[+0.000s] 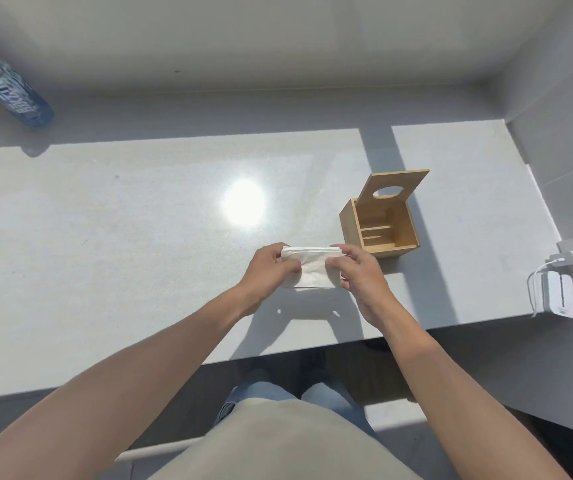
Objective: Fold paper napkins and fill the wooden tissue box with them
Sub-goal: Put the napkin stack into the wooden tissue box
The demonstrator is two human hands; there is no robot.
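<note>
A pale grey worktop (139,237) is seen from above, set into a corner of light walls and lit by sun, with a bright glare spot near its middle. One wooden tissue box (380,226) is stood on it toward the right, its lid (395,187), cut with one oval hole, tilted up at the far side so that the inside is shown bare of napkins. One stack of white paper napkins (312,268) is held just above the worktop, near the box's front left corner and apart from it. Two hands are counted. The left hand (267,271) is closed on the stack's left edge, thumb on top and fingers curled beneath. The right hand (361,271) is closed on the right edge, thumb and forefinger pinched at the upper corner. One blue printed bottle (9,88) is laid at the far left. White chargers with a cable (562,285) are placed at the right edge.
</note>
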